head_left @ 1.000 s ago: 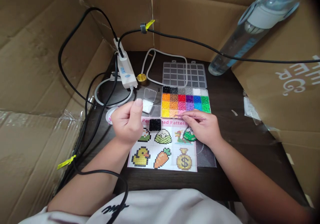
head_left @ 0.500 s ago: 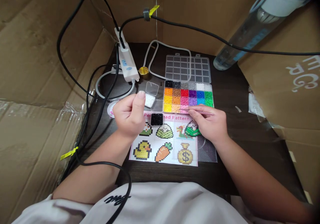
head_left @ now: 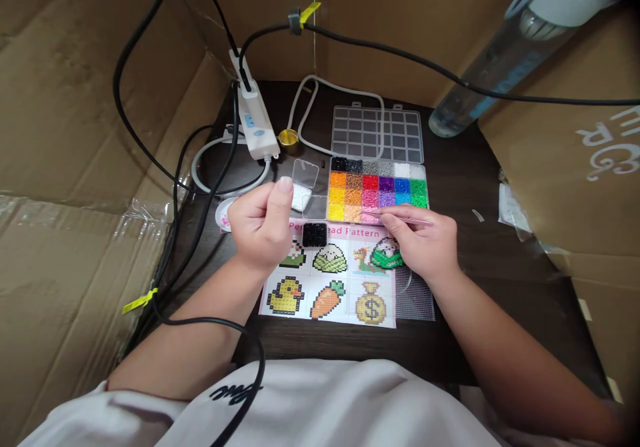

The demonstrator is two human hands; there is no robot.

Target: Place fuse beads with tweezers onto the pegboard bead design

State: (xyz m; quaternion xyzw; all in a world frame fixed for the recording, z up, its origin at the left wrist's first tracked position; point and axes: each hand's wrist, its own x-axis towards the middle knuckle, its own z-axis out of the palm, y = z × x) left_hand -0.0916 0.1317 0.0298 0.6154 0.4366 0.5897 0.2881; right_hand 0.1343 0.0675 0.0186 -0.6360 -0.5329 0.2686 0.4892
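My right hand (head_left: 425,244) grips a pair of slim tweezers (head_left: 413,220), whose tips reach over the pink beads at the front of the bead box (head_left: 378,190). This box has many compartments of coloured beads. My left hand (head_left: 263,220) is closed, thumb pressed on the curled fingers, raised left of a small box of black beads (head_left: 315,235); whatever it holds is hidden. Under both hands lies a printed bead pattern sheet (head_left: 300,320) with a duck, a carrot and a money bag. A green and white bead piece (head_left: 387,254) rests on it beside my right hand.
Behind the left hand stands a small open box of white beads (head_left: 301,197). A gold cup (head_left: 289,140) and power strip (head_left: 257,127) are farther back. The empty box lid (head_left: 377,134) lies open. Black cables (head_left: 200,325) cross my left arm. A bottle (head_left: 500,67) leans at right.
The view has shifted slightly. My right hand and the tweezers stay over the pink beads, and my left hand keeps its closed pose.
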